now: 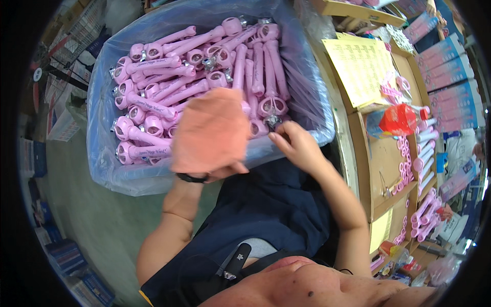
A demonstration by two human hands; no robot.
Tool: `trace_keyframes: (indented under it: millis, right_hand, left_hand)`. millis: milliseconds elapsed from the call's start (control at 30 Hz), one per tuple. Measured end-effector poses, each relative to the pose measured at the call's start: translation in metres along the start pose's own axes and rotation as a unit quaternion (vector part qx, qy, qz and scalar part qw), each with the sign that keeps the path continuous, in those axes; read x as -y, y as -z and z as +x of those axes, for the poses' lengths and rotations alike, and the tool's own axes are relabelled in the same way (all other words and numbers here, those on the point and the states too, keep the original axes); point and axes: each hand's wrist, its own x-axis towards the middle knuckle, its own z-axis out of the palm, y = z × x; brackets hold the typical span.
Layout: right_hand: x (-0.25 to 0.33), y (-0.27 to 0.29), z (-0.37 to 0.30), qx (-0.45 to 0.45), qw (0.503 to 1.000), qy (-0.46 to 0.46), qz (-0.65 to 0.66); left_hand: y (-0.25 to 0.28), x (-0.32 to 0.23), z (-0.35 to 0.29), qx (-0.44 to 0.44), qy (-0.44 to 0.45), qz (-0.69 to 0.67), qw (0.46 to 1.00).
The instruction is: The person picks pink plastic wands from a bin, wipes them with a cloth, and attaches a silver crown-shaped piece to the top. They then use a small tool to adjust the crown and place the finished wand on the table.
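An orange cloth (212, 130) hangs over my left hand (225, 171), which holds it above the near side of a plastic-lined blue crate (128, 179). Most of the left fingers are hidden under the cloth; only a thumb shows at its lower edge. My right hand (296, 144) is at the crate's near right, fingers curled in. Its fingertips are beside the silvery end of a pink toy wand (271, 106); whether they pinch something small cannot be made out. Many more pink toy wands (158, 64) lie heaped in the crate, several with round, ring-like heads.
Right of the crate stands a divided cardboard tray (381, 176) with pink rings (404, 158) and a yellow printed sheet (360, 69). A red-and-clear plastic bag (396, 120) lies across it. Beyond are more pink wands (425, 215) and pink-blue boxes (455, 105). Another person's hand shows top right.
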Motion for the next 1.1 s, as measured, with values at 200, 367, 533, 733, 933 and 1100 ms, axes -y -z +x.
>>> trace_keyframes:
  millis: [200,367,533,733,933,1100]
  right_hand:
    - [-0.084,-0.039,0.126,0.139,0.930,0.029,-0.339]
    - [-0.148,-0.079,0.197,-0.055,0.926,-0.181,-0.326]
    - [-0.182,-0.087,0.223,-0.040,0.907,-0.406,-0.103]
    - [-0.158,-0.058,0.223,0.016,0.931,-0.325,-0.163]
    - [-0.041,-0.013,0.167,0.050,0.935,-0.259,0.239]
    - [0.049,-0.020,0.030,0.009,1.000,-0.009,-0.013]
  left_hand:
    - [0.061,0.016,0.035,0.054,0.096,0.484,0.868]
    - [0.066,-0.016,0.064,0.033,0.005,0.689,0.724]
    - [0.065,-0.029,0.068,0.061,-0.003,0.636,0.769]
    - [0.065,-0.029,0.062,0.071,-0.012,0.653,0.754]
    - [0.065,-0.007,0.055,0.093,-0.004,0.676,0.731]
    - [0.036,0.014,0.053,-0.018,0.075,0.188,0.979]
